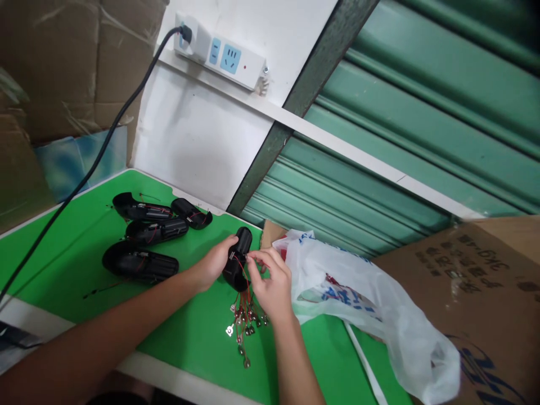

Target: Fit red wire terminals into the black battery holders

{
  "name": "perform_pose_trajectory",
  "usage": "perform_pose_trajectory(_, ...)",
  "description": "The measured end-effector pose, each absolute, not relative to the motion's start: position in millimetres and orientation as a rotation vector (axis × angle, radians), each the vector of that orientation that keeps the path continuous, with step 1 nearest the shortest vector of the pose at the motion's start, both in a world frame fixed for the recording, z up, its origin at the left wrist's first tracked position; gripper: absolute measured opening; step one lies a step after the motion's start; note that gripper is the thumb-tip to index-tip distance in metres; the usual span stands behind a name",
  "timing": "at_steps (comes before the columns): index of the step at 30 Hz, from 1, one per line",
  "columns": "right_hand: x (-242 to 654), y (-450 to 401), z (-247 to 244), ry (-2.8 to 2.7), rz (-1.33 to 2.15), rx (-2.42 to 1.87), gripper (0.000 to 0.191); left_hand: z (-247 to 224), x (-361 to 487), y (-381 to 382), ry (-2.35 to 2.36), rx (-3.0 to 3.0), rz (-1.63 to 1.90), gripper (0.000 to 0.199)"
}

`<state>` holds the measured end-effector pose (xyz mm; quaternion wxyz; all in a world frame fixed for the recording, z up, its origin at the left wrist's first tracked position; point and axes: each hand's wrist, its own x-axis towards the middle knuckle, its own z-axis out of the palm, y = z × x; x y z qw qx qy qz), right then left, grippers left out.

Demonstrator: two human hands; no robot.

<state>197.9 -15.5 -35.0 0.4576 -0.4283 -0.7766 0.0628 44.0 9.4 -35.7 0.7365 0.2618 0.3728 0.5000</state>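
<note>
From the left, we see four black housings (141, 264) on the green table (202, 337), then our left hand (215, 260) grasping a fifth housing (233, 271); our right hand (272, 278) seems to pinch a red wire (242, 264) there. A hard tug could break that thin wire, and dragging the bundle below could tangle it. We count five housings, one plastic bag (350, 275), and metal tabs (230, 331) too bunched to number
</note>
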Motion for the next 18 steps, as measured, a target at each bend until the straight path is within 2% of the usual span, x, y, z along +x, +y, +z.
perform_pose_trajectory(18,199.9,-16.4,-34.7,-1.969,0.131,-1.065,0.012,-37.5,45.1,8.5,0.832,0.601,1.13,0.017)
